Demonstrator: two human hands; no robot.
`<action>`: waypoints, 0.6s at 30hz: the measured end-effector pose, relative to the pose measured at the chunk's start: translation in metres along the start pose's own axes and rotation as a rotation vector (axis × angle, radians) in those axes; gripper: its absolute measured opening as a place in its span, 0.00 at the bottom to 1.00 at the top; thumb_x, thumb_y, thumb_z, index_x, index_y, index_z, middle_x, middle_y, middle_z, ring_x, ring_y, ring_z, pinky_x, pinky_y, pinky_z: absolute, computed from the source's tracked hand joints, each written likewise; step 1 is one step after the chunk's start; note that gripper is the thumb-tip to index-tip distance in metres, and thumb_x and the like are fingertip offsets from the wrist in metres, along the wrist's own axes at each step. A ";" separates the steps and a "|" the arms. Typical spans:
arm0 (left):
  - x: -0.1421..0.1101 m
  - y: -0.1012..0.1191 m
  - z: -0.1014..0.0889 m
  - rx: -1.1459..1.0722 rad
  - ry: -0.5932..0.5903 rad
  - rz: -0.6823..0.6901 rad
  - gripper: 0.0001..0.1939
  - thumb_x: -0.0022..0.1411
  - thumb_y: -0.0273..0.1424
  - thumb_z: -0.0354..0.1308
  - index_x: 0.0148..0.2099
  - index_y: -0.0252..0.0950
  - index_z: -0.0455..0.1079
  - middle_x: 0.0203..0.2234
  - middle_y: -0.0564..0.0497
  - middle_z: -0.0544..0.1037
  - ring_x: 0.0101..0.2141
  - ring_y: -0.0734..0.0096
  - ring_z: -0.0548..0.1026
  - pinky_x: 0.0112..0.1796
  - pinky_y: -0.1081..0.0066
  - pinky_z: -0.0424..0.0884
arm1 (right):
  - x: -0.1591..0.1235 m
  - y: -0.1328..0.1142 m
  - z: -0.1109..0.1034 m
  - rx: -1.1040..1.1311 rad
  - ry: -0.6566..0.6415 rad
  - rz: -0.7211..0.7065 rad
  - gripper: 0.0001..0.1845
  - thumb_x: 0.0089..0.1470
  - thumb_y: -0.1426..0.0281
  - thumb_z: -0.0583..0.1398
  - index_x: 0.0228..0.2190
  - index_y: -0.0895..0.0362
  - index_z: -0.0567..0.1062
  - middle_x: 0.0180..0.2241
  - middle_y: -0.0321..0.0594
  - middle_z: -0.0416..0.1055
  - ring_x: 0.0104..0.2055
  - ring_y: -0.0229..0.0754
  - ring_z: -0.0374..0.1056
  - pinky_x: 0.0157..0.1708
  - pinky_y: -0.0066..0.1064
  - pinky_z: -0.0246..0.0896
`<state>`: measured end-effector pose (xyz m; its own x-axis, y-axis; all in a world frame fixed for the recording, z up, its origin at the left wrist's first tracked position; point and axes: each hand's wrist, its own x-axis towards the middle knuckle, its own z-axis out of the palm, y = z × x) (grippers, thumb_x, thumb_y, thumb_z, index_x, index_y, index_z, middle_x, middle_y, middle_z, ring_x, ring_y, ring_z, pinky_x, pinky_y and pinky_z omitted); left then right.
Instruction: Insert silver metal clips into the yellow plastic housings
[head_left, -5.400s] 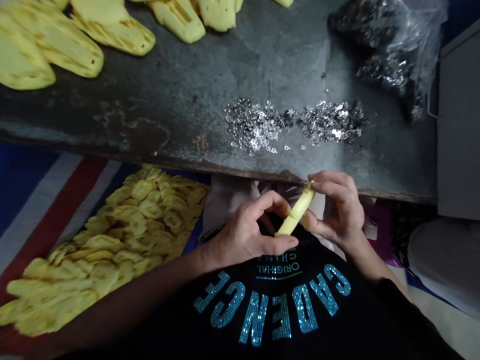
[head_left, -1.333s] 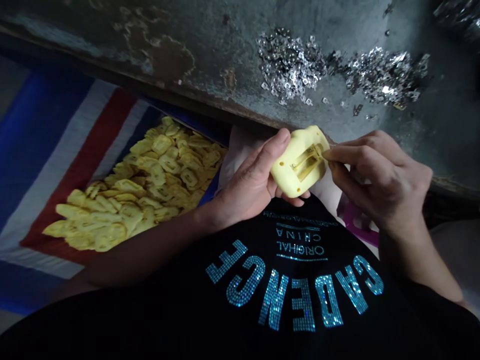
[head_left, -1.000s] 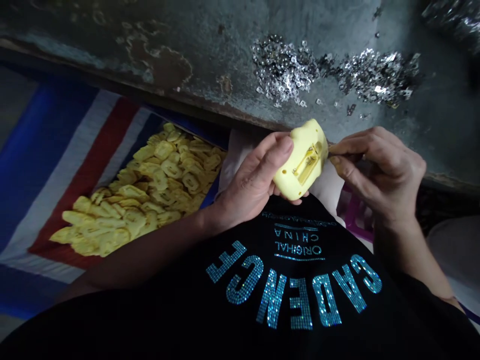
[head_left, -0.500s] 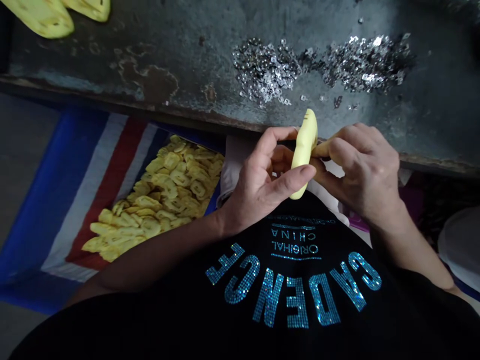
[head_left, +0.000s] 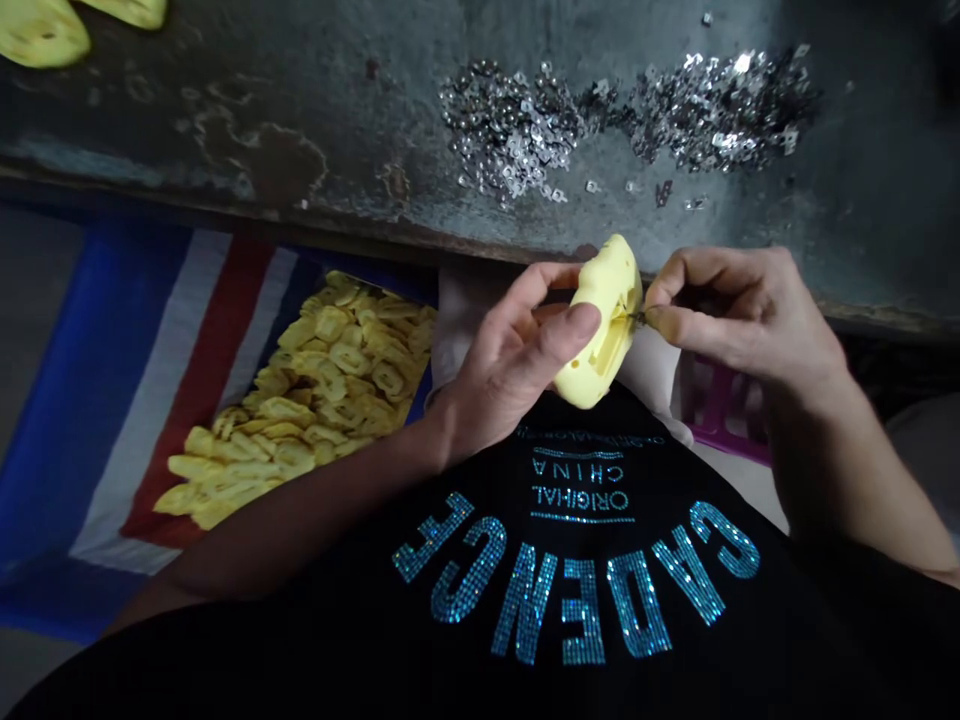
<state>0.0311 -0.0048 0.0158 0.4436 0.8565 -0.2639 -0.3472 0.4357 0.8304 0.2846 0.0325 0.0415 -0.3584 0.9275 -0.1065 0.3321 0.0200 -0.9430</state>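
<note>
Held in my left hand [head_left: 506, 360] is a yellow plastic shell [head_left: 581, 380], rounded outside with a hollow, slotted opening facing right. My left thumb presses its near side; the other fingers are partly hidden behind it. At the opening, my right hand [head_left: 757, 310] pinches a small dark metal piece [head_left: 639, 318] between thumb and forefinger, its tip touching or just inside the shell. Beyond my hands, small silvery metal clips [head_left: 517, 135] lie in a loose heap that stretches right along the worn metal table [head_left: 337, 80].
Left of my lap, a blue crate [head_left: 56, 400] lined with striped cloth [head_left: 199, 390] holds many yellow plastic parts [head_left: 337, 360]. Larger yellow pieces [head_left: 41, 38] lie on the table's far left. A purple basket [head_left: 724, 410] sits below the table edge on the right.
The shell has turned so that its hollow opening now shows. My right hand has shifted slightly right, and the metal piece in its pinch has come into view.
</note>
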 end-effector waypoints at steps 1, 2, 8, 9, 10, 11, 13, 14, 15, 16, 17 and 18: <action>0.000 0.000 0.001 -0.001 -0.004 -0.005 0.27 0.76 0.54 0.72 0.66 0.46 0.73 0.47 0.50 0.89 0.41 0.61 0.90 0.34 0.70 0.84 | 0.001 -0.001 -0.001 -0.001 -0.019 0.009 0.18 0.59 0.51 0.78 0.33 0.50 0.84 0.29 0.33 0.78 0.30 0.40 0.68 0.30 0.35 0.61; -0.001 0.001 0.001 -0.004 -0.010 -0.007 0.27 0.76 0.53 0.72 0.66 0.46 0.74 0.47 0.50 0.89 0.41 0.61 0.90 0.35 0.69 0.85 | 0.002 -0.003 -0.003 -0.011 -0.039 0.011 0.18 0.59 0.51 0.79 0.33 0.50 0.84 0.29 0.33 0.78 0.30 0.39 0.67 0.30 0.34 0.61; -0.003 -0.001 0.001 0.029 -0.011 0.008 0.26 0.77 0.54 0.71 0.65 0.46 0.75 0.46 0.51 0.88 0.43 0.61 0.89 0.38 0.68 0.86 | 0.012 -0.014 -0.014 -0.156 -0.157 -0.069 0.07 0.62 0.66 0.76 0.35 0.53 0.86 0.28 0.30 0.76 0.29 0.36 0.66 0.31 0.31 0.66; -0.003 -0.002 0.001 0.045 -0.008 0.010 0.26 0.77 0.55 0.70 0.65 0.46 0.75 0.46 0.51 0.88 0.42 0.62 0.89 0.37 0.68 0.85 | 0.014 -0.015 -0.016 -0.187 -0.174 -0.089 0.05 0.62 0.68 0.76 0.35 0.54 0.86 0.28 0.30 0.76 0.29 0.35 0.67 0.32 0.30 0.67; -0.004 -0.002 0.001 0.057 -0.008 0.013 0.27 0.77 0.55 0.70 0.66 0.47 0.75 0.45 0.52 0.88 0.41 0.62 0.89 0.36 0.69 0.85 | 0.017 -0.017 -0.017 -0.221 -0.186 -0.105 0.04 0.61 0.70 0.75 0.35 0.54 0.86 0.27 0.30 0.76 0.29 0.35 0.67 0.32 0.30 0.67; -0.004 -0.002 0.001 0.066 -0.013 0.013 0.27 0.77 0.56 0.70 0.66 0.47 0.75 0.45 0.52 0.88 0.41 0.63 0.88 0.36 0.69 0.85 | 0.019 -0.017 -0.017 -0.254 -0.193 -0.121 0.04 0.61 0.71 0.75 0.35 0.54 0.86 0.27 0.29 0.76 0.28 0.34 0.66 0.31 0.30 0.66; -0.004 -0.002 0.001 0.072 -0.018 0.007 0.27 0.76 0.56 0.70 0.66 0.47 0.75 0.44 0.52 0.87 0.39 0.65 0.88 0.35 0.70 0.84 | 0.022 -0.018 -0.017 -0.310 -0.202 -0.149 0.05 0.59 0.72 0.75 0.34 0.53 0.85 0.25 0.27 0.75 0.27 0.33 0.62 0.28 0.29 0.62; -0.003 -0.001 0.001 0.071 -0.018 0.002 0.27 0.76 0.56 0.70 0.66 0.47 0.75 0.44 0.52 0.87 0.39 0.65 0.87 0.35 0.71 0.84 | 0.023 -0.018 -0.016 -0.325 -0.205 -0.159 0.05 0.58 0.73 0.75 0.34 0.53 0.85 0.25 0.26 0.75 0.26 0.33 0.61 0.26 0.30 0.60; -0.003 0.000 0.001 0.067 -0.017 -0.005 0.27 0.76 0.56 0.71 0.65 0.47 0.74 0.44 0.52 0.86 0.39 0.66 0.87 0.34 0.72 0.83 | 0.024 -0.018 -0.015 -0.329 -0.203 -0.165 0.06 0.58 0.73 0.75 0.34 0.52 0.85 0.25 0.26 0.75 0.26 0.33 0.61 0.25 0.30 0.58; -0.002 0.000 0.001 0.061 -0.015 -0.013 0.27 0.76 0.56 0.71 0.65 0.46 0.74 0.44 0.52 0.86 0.38 0.66 0.87 0.33 0.72 0.83 | 0.025 -0.018 -0.014 -0.323 -0.196 -0.166 0.06 0.58 0.73 0.75 0.34 0.52 0.85 0.25 0.26 0.75 0.26 0.33 0.61 0.25 0.30 0.58; -0.002 0.001 0.001 0.054 -0.011 -0.018 0.28 0.75 0.56 0.71 0.64 0.45 0.74 0.44 0.52 0.86 0.38 0.66 0.87 0.32 0.73 0.82 | 0.025 -0.017 -0.013 -0.308 -0.189 -0.159 0.06 0.58 0.72 0.75 0.34 0.52 0.85 0.26 0.27 0.75 0.26 0.34 0.62 0.25 0.30 0.58; -0.002 0.001 0.001 0.050 -0.006 -0.023 0.28 0.75 0.56 0.72 0.63 0.45 0.74 0.44 0.51 0.86 0.38 0.67 0.86 0.31 0.73 0.82 | 0.025 -0.016 -0.011 -0.286 -0.180 -0.148 0.06 0.59 0.71 0.76 0.34 0.52 0.85 0.26 0.27 0.76 0.27 0.34 0.63 0.26 0.30 0.58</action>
<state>0.0307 -0.0060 0.0177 0.4560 0.8446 -0.2806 -0.2953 0.4410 0.8475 0.2803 0.0600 0.0573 -0.5600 0.8267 -0.0534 0.4866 0.2761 -0.8289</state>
